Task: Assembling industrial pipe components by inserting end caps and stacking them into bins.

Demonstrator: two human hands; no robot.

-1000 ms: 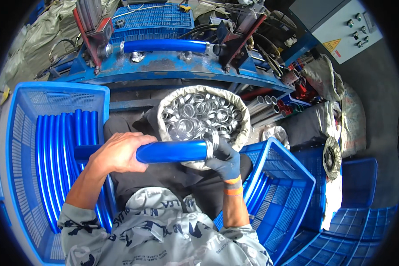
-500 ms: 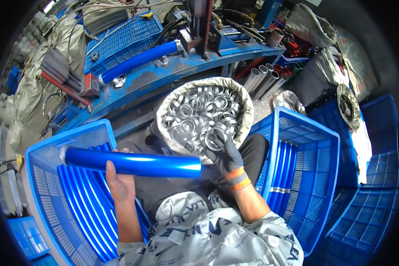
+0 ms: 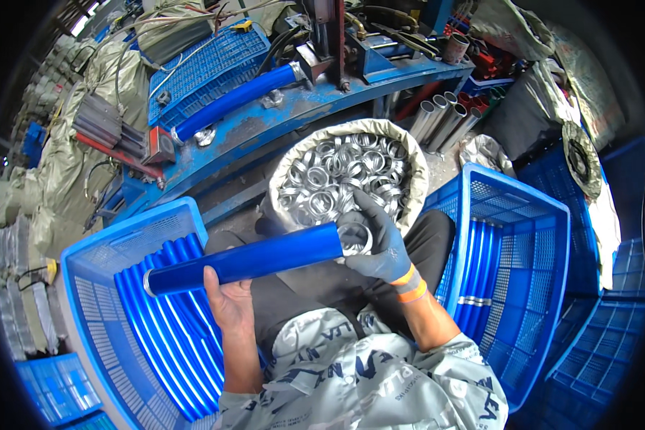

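Observation:
A shiny blue metal tube point(image 3: 265, 256) lies across my lap, tilted up to the right, with a silver ring at its left end. My left hand point(image 3: 229, 290), bare, supports it from below near the middle, thumb on the near side. In a dark glove with an orange cuff, my right hand point(image 3: 385, 247) grips a silver metal ring point(image 3: 355, 238) right at the tube's right end. Whether the ring is over the tube's edge or only against it, I cannot tell. Just beyond, a round whitish sack point(image 3: 420, 172) is full of similar silver rings point(image 3: 344, 172).
Left of me a blue crate point(image 3: 75, 276) holds several blue tubes point(image 3: 172, 322); another crate point(image 3: 562, 236) on the right holds more tubes point(image 3: 471, 269). Ahead stands a blue metal bench point(image 3: 265, 118) with a blue tube mounted on it. Bare metal pipes point(image 3: 444, 122) stand beyond the sack.
The ring in my right hand has come from the sack's near edge to the tube's right end. The tube's right end has tilted up and its left end down.

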